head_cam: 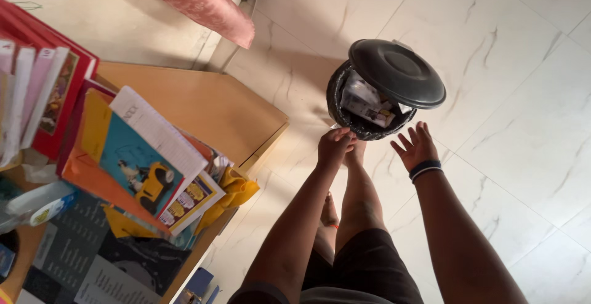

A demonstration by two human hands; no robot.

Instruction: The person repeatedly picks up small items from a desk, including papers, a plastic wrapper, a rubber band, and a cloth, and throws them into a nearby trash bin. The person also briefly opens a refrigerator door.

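White marble-patterned floor tiles (505, 125) spread beneath a small black pedal bin (369, 104), its round lid (397, 73) tipped up over a liner already crammed with paper and packaging, a foot (356, 151) resting at its base. The left hand (335, 145) hovered just at the bin's rim, its grip loosely curled on nothing that could be made out, while the right hand (417, 147) spread wide and empty just beside it. With the bin so full, scraps could well spill onto the floor, and the lid might drop if the foot slipped; the untidy books (148, 162) overhanging the desk (209, 104) looked liable to slide.
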